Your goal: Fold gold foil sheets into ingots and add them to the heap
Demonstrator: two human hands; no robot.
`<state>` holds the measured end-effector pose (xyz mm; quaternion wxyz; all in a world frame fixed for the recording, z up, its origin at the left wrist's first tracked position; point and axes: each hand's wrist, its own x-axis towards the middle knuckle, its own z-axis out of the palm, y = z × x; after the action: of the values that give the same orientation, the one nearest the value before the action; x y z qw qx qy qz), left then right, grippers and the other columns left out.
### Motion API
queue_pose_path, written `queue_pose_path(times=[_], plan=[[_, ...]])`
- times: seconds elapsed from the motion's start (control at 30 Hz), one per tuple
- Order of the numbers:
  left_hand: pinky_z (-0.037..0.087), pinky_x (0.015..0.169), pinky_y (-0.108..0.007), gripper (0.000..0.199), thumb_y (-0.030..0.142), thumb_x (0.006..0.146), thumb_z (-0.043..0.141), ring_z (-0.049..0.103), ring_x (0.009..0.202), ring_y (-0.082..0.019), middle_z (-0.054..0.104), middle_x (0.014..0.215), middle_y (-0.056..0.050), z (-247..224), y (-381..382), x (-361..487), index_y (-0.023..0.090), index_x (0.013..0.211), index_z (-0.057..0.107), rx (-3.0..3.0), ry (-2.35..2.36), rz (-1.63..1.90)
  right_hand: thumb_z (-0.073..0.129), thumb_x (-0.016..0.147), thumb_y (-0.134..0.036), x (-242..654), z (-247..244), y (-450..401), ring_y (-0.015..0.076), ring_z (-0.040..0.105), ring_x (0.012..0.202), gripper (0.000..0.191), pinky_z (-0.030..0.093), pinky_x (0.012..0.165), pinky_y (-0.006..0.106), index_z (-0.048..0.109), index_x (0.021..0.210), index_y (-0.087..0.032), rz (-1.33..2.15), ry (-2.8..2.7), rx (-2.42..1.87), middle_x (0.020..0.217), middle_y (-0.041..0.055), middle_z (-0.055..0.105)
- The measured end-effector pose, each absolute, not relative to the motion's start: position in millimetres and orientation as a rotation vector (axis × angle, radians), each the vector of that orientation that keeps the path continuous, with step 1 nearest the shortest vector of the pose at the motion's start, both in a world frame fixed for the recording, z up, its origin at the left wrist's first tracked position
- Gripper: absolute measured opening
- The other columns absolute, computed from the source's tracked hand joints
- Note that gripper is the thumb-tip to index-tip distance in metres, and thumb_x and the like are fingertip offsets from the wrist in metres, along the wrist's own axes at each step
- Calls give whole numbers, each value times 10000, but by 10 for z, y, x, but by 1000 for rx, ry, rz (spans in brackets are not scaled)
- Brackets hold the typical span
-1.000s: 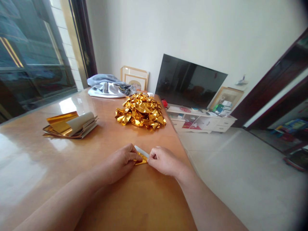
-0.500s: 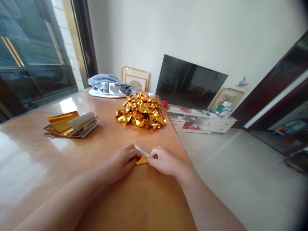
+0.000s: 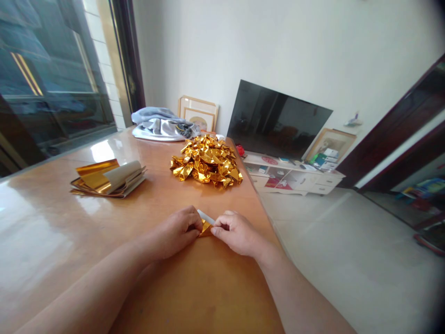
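Between my two hands lies a small folded piece of gold foil paper (image 3: 206, 228), its pale backing showing along the far edge. My left hand (image 3: 181, 230) is closed on its left side, fingertips bent down at the table. At the right side, my right hand (image 3: 233, 232) pinches the paper between thumb and curled fingers. Beyond them sits a heap of folded gold foil pieces (image 3: 208, 162). Off to the left is a stack of gold foil sheets (image 3: 109, 178), the top ones curling up with pale undersides.
The glossy wooden table (image 3: 167, 292) has its right edge close to my right forearm. Bundled grey-blue cloth (image 3: 160, 125) lies at the far end, near leaning picture frames (image 3: 198, 111). Past the edge stand a white cabinet (image 3: 299, 178) and a television (image 3: 278, 120).
My hands have drawn slightly closer together on the gold foil paper, so less of it shows and its surface looks more creased. The camera view has shifted slightly.
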<state>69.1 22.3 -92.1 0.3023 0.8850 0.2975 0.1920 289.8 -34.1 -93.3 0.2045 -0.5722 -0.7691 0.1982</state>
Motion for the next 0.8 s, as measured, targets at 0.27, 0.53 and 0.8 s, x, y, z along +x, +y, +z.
queue_pose_path(times=[0.27,0.53,0.8], plan=[[445,738,-281,121,135,807,530,565,818,-168,590,891,-35,-1005,257,697,179,755,629,2355,792,523,608,929,-328,2853,-996,-319,135,535,766,262,344,676,241,612,706,-192,490,-2070,-1664,788,5,634],[449,765,-289,185,85,788,481,565,832,-171,600,904,-39,-984,249,690,178,770,641,2360,797,516,601,909,-284,2811,-963,-320,144,561,773,181,348,663,245,669,764,-201,472,-2042,-1745,836,23,699],[438,710,-282,147,221,875,523,559,796,-164,578,903,-35,-997,241,716,179,772,619,2364,825,511,607,900,-309,2804,-983,-320,132,547,729,215,312,616,241,642,719,-199,438,-2031,-1737,781,7,682]])
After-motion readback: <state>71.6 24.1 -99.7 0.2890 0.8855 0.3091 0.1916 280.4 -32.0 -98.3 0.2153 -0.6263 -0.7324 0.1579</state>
